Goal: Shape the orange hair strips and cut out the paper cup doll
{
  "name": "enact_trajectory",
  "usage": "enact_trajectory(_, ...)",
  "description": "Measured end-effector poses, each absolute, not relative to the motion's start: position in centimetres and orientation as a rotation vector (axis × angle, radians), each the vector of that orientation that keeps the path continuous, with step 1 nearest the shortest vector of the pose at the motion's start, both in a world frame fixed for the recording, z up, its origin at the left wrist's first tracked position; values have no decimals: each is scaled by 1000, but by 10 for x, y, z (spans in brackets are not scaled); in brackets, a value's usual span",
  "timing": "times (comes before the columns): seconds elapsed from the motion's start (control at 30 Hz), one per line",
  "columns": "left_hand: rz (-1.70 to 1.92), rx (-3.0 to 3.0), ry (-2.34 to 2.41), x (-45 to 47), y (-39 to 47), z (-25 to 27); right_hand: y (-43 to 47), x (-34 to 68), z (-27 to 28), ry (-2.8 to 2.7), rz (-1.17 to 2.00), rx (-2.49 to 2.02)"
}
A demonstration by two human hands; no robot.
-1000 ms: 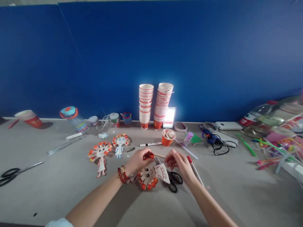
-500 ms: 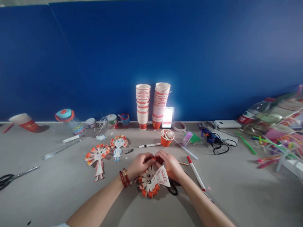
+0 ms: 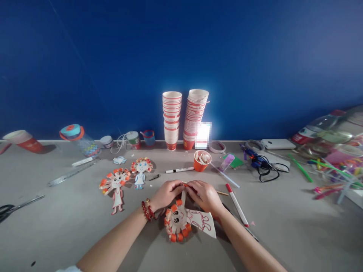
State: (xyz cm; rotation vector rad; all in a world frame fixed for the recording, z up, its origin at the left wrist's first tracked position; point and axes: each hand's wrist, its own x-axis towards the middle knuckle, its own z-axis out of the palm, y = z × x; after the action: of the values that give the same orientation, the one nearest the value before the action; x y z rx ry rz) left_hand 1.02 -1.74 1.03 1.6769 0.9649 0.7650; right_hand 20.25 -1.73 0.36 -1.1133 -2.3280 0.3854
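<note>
A paper doll, cut from a paper cup, lies between my arms; its head has a drawn face ringed by curled orange-and-white strips. Its white body piece, with a red drawn outline, points to the right. One long strip rises from the head toward my fingertips. My left hand is closed at the orange end of that strip. From the other side, my right hand pinches the same end, its fingers meeting the left ones. Two finished-looking dolls lie to the left.
Behind stand two tall paper cup stacks and a cup of paper scraps. A red marker lies right of my hands, scissors far left. A glue gun, bottles and straws crowd the right.
The doll has turned and its body piece has swung outward to the right, showing more of the drawing. The long strip now shows stretched up to my fingers. The view has tilted slightly.
</note>
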Motion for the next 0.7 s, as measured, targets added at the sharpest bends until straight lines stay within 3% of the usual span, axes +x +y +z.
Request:
enact_trajectory(0.47, 756, 1638, 957, 14, -19, 15, -23, 200, 8, -2312, 387, -1075)
enact_trajectory(0.7, 790, 1591, 963, 15, -20, 15, -24, 198, 5, -2427, 151, -1061)
